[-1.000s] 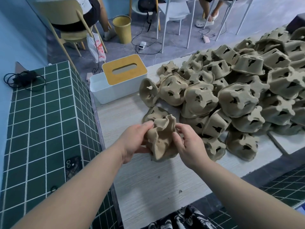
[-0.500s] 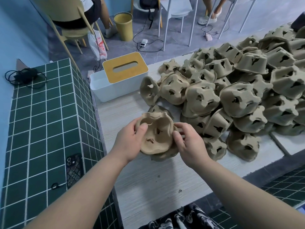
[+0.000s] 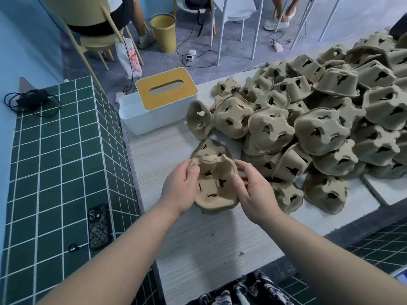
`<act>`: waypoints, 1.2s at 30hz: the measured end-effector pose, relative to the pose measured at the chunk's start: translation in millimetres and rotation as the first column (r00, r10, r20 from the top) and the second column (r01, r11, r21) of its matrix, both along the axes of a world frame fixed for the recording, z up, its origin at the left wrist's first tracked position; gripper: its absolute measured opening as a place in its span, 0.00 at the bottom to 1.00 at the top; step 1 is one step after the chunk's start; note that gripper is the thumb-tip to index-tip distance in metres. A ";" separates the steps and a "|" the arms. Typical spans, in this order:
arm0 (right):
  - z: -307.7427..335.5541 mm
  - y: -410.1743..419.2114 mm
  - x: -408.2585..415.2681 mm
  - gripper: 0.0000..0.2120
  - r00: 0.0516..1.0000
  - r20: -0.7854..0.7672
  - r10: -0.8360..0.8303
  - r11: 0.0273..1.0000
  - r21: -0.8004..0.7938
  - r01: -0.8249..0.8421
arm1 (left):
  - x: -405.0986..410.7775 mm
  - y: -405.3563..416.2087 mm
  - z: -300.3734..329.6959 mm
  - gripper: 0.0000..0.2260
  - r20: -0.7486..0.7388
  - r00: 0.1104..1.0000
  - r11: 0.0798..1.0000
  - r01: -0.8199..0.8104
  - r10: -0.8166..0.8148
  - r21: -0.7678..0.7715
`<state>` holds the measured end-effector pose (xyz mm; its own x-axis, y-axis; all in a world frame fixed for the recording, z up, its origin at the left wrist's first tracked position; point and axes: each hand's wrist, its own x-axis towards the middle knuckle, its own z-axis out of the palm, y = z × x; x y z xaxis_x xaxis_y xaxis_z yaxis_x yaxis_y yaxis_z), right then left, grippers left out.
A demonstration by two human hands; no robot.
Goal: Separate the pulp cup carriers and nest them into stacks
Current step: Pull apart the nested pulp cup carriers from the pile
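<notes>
Cup carrier (image 3: 214,186) gripped hollow-up: left hand (image 3: 179,190) at nine o'clock, right hand (image 3: 253,192) at three; pile (image 3: 319,128) at two, nearer right.

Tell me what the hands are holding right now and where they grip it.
A pulp cup carrier, open side up: the left hand pinches its left rim, and the right hand holds its right rim.

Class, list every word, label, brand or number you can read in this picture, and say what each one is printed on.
None can be read.
White plastic bag hanging by the chair: red print, too blurred to read.
Phone on the green tiles: patterned case, no legible text.
Tissue box and pulp cup carriers: no lettering visible.
</notes>
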<state>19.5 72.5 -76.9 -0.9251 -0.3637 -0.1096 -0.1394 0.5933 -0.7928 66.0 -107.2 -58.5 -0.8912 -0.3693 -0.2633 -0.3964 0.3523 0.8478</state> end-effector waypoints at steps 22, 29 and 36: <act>-4.3 18.8 7.6 0.26 1.000 -0.013 -0.018 0.983 0.184 0.020 | -17.6 -4.7 -15.1 0.18 0.026 0.973 0.971 0.226 -0.228 0.075; -2.5 19.3 15.1 0.26 1.000 -0.027 0.006 0.984 0.179 -0.002 | -81.9 -32.8 -32.5 0.22 0.141 0.864 0.733 0.487 -0.483 -0.475; -5.1 22.1 15.3 0.27 1.000 -0.003 0.010 0.987 0.163 -0.009 | -73.6 -51.7 -47.9 0.21 0.293 0.829 0.659 0.557 -0.476 -0.506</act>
<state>34.8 94.6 -82.1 -0.9222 -0.3497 -0.1651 -0.1480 0.7135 -0.6848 -7.6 -158.9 -106.4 -0.9573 0.0272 -0.2878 -0.0922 0.9148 0.3932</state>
